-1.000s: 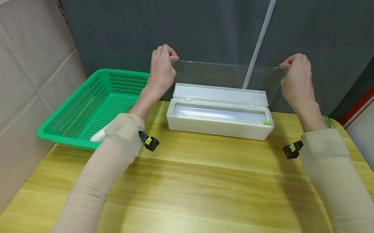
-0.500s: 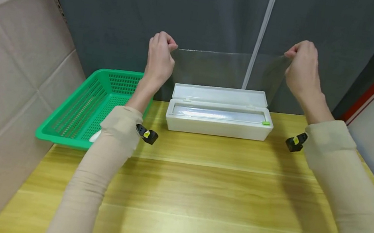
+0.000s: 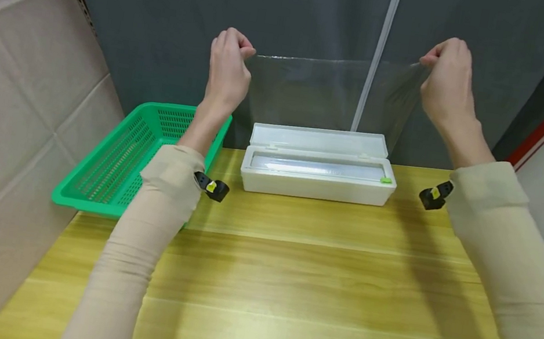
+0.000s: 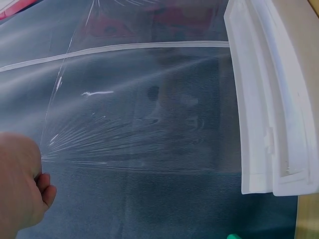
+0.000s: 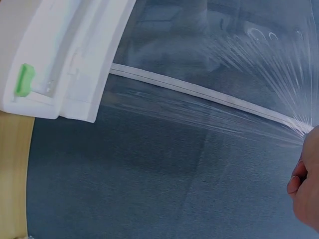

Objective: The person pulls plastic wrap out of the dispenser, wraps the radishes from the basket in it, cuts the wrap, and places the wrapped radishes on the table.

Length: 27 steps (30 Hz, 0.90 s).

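Observation:
A clear sheet of plastic wrap (image 3: pixel 315 91) stretches upright between my two hands, rising from behind the white wrap dispenser box (image 3: pixel 316 188). My left hand (image 3: pixel 229 69) pinches its upper left corner, and creases fan out from that grip in the left wrist view (image 4: pixel 99 142). At the upper right corner my right hand (image 3: pixel 450 82) pinches the film, which puckers toward the fingers in the right wrist view. The dispenser's lid (image 3: pixel 321 139) is tipped back, and a small green slider (image 3: pixel 386 180) sits at the right end of its top.
A green plastic basket (image 3: pixel 87 205) stands at the left of the wooden table (image 3: pixel 287 277), partly behind my left forearm. A dark grey curtain (image 3: pixel 194 17) with a pale vertical strip (image 3: pixel 377 56) hangs behind the table. A pale quilted wall (image 3: pixel 8 95) borders the left side.
Both hands have risen and moved slightly apart, drawing the plastic wrap higher above the dispenser. The white object in the basket is now hidden behind my left arm.

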Tool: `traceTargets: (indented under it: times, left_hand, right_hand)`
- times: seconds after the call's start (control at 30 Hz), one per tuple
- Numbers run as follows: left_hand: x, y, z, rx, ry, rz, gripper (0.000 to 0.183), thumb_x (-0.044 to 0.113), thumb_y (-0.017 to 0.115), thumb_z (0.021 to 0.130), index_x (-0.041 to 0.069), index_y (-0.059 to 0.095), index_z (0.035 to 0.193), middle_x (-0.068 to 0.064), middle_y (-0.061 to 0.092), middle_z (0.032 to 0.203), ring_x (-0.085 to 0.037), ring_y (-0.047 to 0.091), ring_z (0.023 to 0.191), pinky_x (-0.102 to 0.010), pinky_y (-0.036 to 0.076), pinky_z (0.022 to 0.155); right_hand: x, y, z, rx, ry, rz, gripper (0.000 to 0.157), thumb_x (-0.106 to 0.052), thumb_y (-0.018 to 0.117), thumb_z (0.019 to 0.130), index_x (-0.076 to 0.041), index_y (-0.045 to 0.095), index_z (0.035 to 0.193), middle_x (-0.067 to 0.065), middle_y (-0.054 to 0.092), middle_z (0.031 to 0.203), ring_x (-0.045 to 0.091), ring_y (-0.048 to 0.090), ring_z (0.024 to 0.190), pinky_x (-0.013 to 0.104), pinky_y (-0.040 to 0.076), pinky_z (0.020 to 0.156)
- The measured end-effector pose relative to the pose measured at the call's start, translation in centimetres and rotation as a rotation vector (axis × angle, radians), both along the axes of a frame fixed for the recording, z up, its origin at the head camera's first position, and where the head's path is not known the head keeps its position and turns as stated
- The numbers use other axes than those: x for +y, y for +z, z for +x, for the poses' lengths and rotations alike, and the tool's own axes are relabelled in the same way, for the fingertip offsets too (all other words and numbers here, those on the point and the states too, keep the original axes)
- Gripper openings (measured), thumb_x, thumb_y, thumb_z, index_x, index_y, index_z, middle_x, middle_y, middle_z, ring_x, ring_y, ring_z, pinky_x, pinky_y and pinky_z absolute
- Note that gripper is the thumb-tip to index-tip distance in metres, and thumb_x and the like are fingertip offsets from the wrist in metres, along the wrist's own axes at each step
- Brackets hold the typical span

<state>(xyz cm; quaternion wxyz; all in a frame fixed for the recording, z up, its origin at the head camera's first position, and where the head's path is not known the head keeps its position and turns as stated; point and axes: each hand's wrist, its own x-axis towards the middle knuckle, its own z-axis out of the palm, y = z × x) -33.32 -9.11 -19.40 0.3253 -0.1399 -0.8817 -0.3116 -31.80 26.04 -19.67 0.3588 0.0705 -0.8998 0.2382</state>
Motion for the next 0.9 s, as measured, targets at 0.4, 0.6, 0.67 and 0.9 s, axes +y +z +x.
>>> traceTargets:
  times: [0.4, 0.6, 0.67, 0.9]
  left_hand:
    - [0.1, 1.9, 0.4, 0.028, 0.019, 0.025, 0.015, 0.008, 0.048, 0.106, -0.002, 0.056, 0.114, -0.015, 0.058, 0.115, -0.026, 0.050, 0.112, -0.022, 0.039, 0.088]
    - [0.0, 2.6, 0.6, 0.054, 0.027, 0.011, 0.016, 0.009, 0.048, 0.106, -0.003, 0.056, 0.113, -0.016, 0.058, 0.114, -0.027, 0.050, 0.109, -0.023, 0.038, 0.088]
    - [-0.1, 2.8, 0.5, 0.061, 0.030, 0.013, 0.016, 0.009, 0.048, 0.106, -0.003, 0.056, 0.113, -0.015, 0.058, 0.114, -0.026, 0.050, 0.108, -0.023, 0.037, 0.088]
    - [-0.2, 3.2, 0.9, 0.075, 0.025, 0.020, 0.018, 0.011, 0.049, 0.106, -0.003, 0.056, 0.114, -0.015, 0.057, 0.114, -0.026, 0.049, 0.108, -0.022, 0.037, 0.088]
  right_hand:
    - [-0.2, 1.8, 0.6, -0.034, -0.024, 0.004, 0.025, 0.002, 0.031, 0.105, 0.012, 0.046, 0.123, 0.026, 0.045, 0.120, 0.039, 0.044, 0.114, 0.044, 0.035, 0.089]
    - [-0.4, 2.8, 0.9, -0.089, -0.049, -0.013, 0.027, -0.001, 0.031, 0.106, 0.009, 0.044, 0.128, 0.010, 0.044, 0.116, 0.033, 0.043, 0.117, 0.037, 0.035, 0.088]
    - [-0.5, 3.1, 1.1, -0.087, -0.051, -0.016, 0.028, -0.002, 0.030, 0.107, 0.009, 0.044, 0.129, 0.005, 0.043, 0.114, 0.033, 0.043, 0.118, 0.036, 0.035, 0.088]
    - [-0.6, 3.7, 1.4, -0.072, -0.061, -0.018, 0.030, -0.005, 0.029, 0.108, 0.008, 0.044, 0.130, -0.005, 0.039, 0.111, 0.024, 0.044, 0.110, 0.035, 0.036, 0.087]
